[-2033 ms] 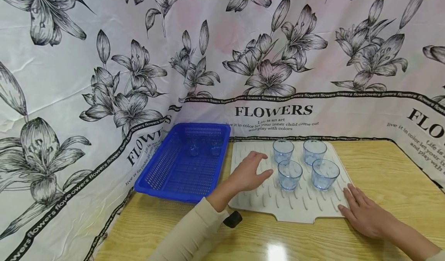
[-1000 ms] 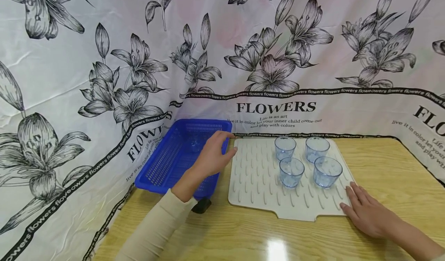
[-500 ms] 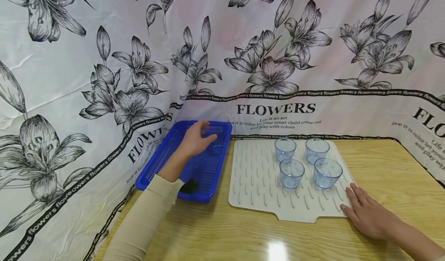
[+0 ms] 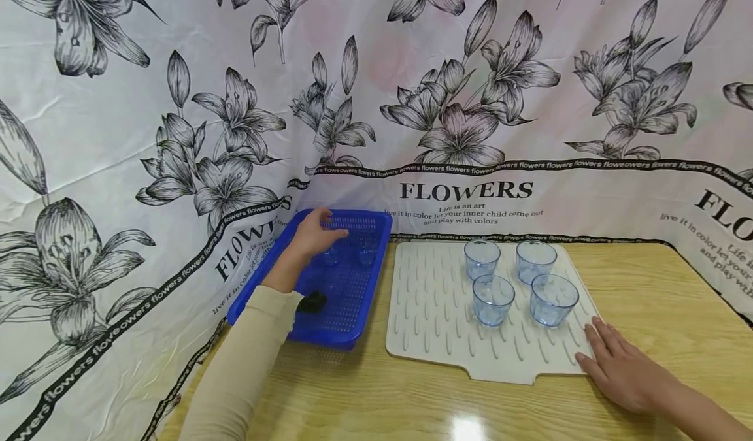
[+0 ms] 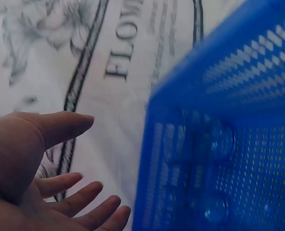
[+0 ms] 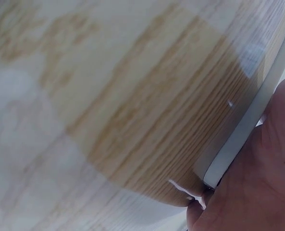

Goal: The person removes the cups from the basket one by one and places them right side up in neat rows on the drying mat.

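Observation:
My left hand [image 4: 313, 237] is over the blue plastic basket [image 4: 347, 344], thumb and fingers apart with nothing between them. Inside that basket, clear glasses [image 5: 221, 139] sit at the far end, partly lost against the blue. My right hand [image 4: 623, 366] rests at the right edge of the white ribbed draining mat [image 4: 426, 297], fingertips touching its rim. Several blue-tinted glasses stand upright on the mat: a back left glass [image 4: 482, 261], a back right glass [image 4: 536, 263], a front left glass [image 4: 493, 301] and a front right glass [image 4: 553, 301].
A wooden table [image 4: 400, 408] carries the basket on the left and the mat at the centre. Behind and to the left hangs a white flower-printed cloth [image 4: 341, 127], close to the basket's back and left sides.
My left hand has moved from beside the glasses on the mat leftward to over the basket. The right hand stays at the mat's edge, and the glasses on the mat stand as before.

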Tool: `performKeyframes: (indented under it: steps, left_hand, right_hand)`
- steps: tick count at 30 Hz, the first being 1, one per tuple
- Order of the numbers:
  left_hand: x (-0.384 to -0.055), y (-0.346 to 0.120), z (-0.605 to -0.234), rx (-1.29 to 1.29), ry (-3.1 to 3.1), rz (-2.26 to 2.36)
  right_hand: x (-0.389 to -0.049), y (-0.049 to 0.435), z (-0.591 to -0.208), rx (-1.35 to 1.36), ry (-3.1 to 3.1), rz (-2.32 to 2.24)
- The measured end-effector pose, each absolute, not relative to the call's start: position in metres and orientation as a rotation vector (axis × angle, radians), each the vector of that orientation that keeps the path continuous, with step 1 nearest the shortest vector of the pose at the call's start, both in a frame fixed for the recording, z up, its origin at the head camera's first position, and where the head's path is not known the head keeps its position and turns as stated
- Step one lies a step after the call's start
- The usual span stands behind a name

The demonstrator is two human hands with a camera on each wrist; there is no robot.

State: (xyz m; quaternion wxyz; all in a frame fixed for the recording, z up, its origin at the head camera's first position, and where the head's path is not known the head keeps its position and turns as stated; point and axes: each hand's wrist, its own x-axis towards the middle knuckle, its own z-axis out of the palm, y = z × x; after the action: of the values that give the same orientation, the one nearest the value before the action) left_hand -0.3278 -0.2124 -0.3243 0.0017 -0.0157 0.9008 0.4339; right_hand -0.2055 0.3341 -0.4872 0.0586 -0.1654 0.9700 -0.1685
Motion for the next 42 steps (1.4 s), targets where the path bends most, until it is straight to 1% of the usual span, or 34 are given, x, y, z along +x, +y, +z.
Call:
performKeyframes:
  steps: [5, 10, 15, 21, 28, 42]
  left_hand:
    - [-0.338, -0.229, -0.332, -0.191, 2.796, 1.432]
    - [-0.349, -0.238, -0.34, -0.278, 2.754, 1.556]
    - [-0.361, -0.242, -0.355, -0.278, 2.836, 1.552]
    - [-0.375, -0.25, -0.377, -0.239, 2.838, 1.437]
    - [-0.378, -0.257, -0.387, -0.232, 2.852, 1.356]
    - [-0.388, -0.261, -0.409, -0.285, 2.682, 1.333]
  right_hand:
    - [-0.205, 0.334, -0.487, -0.502, 2.94, -0.51]
    - [-0.205, 0.334, -0.487, -0.497, 2.938, -0.512]
    - [-0.206, 0.334, -0.486, -0.495, 2.938, -0.496]
    - [-0.206, 0.336, -0.488, -0.49, 2.929, -0.494]
    - [-0.206, 0.336, -0.489, -0.486, 2.934, -0.511]
    - [-0.203, 0.334, -0.489, -0.487, 2.966, -0.511]
